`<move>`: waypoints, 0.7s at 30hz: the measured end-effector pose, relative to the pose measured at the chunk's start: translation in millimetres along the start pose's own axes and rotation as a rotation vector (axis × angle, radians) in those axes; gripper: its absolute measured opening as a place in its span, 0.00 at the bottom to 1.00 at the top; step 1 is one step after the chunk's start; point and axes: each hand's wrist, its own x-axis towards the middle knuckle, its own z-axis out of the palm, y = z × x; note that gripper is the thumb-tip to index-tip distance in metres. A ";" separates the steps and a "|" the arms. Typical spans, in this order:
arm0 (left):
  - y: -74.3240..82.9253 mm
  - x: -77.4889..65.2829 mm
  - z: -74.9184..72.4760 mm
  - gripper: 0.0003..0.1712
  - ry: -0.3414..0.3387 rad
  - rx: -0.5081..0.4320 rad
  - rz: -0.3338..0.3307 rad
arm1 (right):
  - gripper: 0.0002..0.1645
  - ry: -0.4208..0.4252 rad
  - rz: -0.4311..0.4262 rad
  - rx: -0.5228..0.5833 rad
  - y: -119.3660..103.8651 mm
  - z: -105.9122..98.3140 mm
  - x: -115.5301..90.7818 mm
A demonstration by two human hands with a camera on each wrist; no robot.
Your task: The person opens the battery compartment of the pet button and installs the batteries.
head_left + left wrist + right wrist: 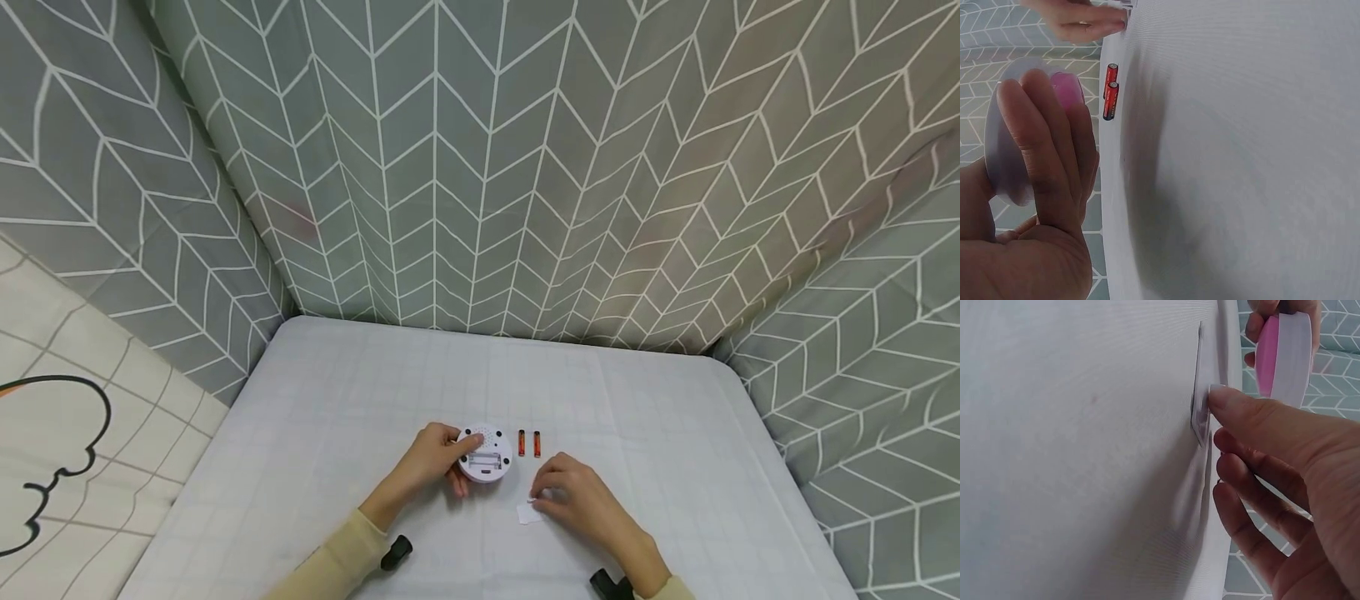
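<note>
My left hand (437, 457) grips a round white battery-powered device (497, 468) by its left side, thumb on top and fingers underneath. Its underside faces up, showing an uncovered battery compartment, small holes and dark round feet; the wrist views show its pink other side (1267, 357). A small, flat white battery cover (529, 513) lies at the table surface to the lower right. The thumb and fingers of my right hand (572, 492) pinch its edge. Just right of the device lie two orange-red and black batteries (522, 443), side by side.
A white cloth covers the table (360, 383). Grey curtains (465, 167) with white chevron lines stand behind it and at both sides. Black wrist mounts (397, 552) sit below both hands. A light checked cloth (90, 433) hangs at the left.
</note>
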 end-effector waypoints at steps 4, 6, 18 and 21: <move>-2.0 -0.4 0.2 0.24 0.002 -0.008 0.006 | 0.09 0.024 -0.032 0.016 1.3 2.8 -0.4; -2.9 -0.5 0.1 0.24 -0.001 -0.013 0.008 | 0.10 0.034 -0.047 0.016 2.5 3.2 -0.5; -2.2 -2.1 -0.9 0.24 0.004 -0.007 0.006 | 0.14 0.130 0.082 -0.064 47.0 -19.4 -3.8; -1.6 -2.6 -1.1 0.24 0.008 -0.004 0.009 | 0.14 0.136 0.089 -0.060 56.1 -23.1 -4.9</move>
